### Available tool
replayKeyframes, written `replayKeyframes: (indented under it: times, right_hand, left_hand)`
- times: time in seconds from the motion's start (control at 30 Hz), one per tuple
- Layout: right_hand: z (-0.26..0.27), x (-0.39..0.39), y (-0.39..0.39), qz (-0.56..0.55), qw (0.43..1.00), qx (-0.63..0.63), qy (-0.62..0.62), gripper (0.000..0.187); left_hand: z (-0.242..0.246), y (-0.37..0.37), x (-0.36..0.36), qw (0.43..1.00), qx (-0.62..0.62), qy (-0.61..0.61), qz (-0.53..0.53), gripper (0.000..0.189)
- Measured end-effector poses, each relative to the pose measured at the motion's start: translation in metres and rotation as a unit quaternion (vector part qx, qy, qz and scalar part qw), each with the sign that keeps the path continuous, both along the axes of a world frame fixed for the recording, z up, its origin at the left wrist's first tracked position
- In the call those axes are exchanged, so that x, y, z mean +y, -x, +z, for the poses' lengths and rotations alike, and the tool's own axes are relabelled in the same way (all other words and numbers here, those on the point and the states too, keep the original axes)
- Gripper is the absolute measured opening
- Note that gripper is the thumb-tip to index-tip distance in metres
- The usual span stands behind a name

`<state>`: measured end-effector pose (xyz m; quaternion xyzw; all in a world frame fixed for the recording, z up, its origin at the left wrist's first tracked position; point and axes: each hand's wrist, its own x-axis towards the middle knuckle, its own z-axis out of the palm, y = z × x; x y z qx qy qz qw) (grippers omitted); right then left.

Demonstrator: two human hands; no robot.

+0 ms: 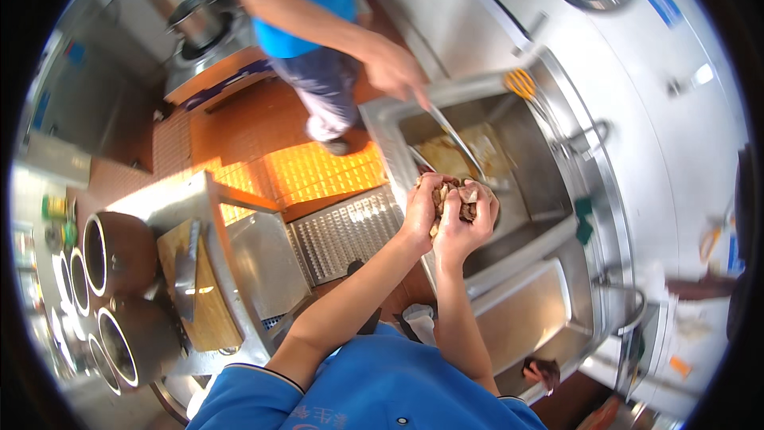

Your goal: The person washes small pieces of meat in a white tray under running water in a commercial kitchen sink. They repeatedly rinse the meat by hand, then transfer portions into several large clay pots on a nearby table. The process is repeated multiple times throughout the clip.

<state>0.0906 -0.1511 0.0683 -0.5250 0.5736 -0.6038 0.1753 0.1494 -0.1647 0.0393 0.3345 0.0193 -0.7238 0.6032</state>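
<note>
My left hand (422, 209) and my right hand (468, 215) are pressed together around a clump of meat pieces (444, 198). They hold it over the near edge of a stainless steel sink basin (537, 191). Just beyond my fingers, a metal utensil (456, 137) reaches down into the basin from a co-worker's hand (394, 68). Brownish wet matter (477, 149) lies on the basin's bottom. Orange-handled scissors (521, 85) rest at the basin's far rim. What lies beneath the clump is hidden by my hands.
On the left, a cleaver (186, 275) lies on a wooden cutting board (209, 298) beside several dark pots (122, 254). A co-worker in blue (316, 0) stands across the sink corner. A second basin holds a metal tray (525, 310). A steel pot (197, 18) stands on a stove.
</note>
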Motion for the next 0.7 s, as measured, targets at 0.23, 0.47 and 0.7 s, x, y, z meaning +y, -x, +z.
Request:
replayKeyframes:
  times: [0.23,0.47,0.7]
  right_hand:
    - [0.02,-0.031,-0.232,0.236,0.972,-0.002,0.009,0.024]
    - [0.026,-0.082,-0.436,0.411,0.911,-0.02,0.022,0.026]
    - [0.046,-0.151,-0.621,0.508,0.861,-0.016,0.027,0.028]
  left_hand:
    - [0.026,-0.233,0.005,0.97,-0.082,-0.001,0.23,0.037]
    - [0.025,-0.43,-0.028,0.893,-0.148,-0.018,0.424,0.035]
    - [0.053,-0.603,-0.088,0.846,-0.067,0.022,0.528,0.027]
